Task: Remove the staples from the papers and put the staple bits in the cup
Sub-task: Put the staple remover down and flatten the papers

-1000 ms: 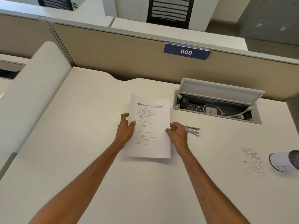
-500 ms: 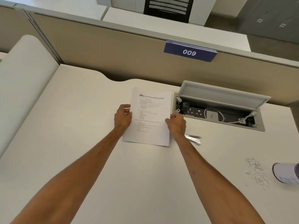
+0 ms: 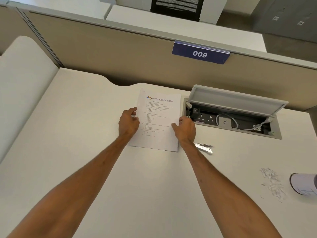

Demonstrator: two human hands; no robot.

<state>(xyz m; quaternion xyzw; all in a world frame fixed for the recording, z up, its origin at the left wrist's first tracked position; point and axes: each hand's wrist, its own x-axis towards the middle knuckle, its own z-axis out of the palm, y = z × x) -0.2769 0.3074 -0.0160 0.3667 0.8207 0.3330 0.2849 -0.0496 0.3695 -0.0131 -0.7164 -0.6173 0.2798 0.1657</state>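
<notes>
Soft, even light washes my desk [image 3: 85, 169] pale; only a faint shadow edges the papers [image 3: 159, 117] at 6 o'clock. Wide-angle bending bows the partition [image 3: 103, 54] at 12 (the cup [image 3: 303, 184] at 4 smears slightly).

We see white desk [image 3: 77, 134] set against beige partition [image 3: 111, 54]; blue sign [image 3: 200, 53] reading 009 on its top edge. We note cable box [image 3: 276, 130] sunk in desk, lid [image 3: 236, 98] raised, white cable [image 3: 247, 129] inside.
</notes>
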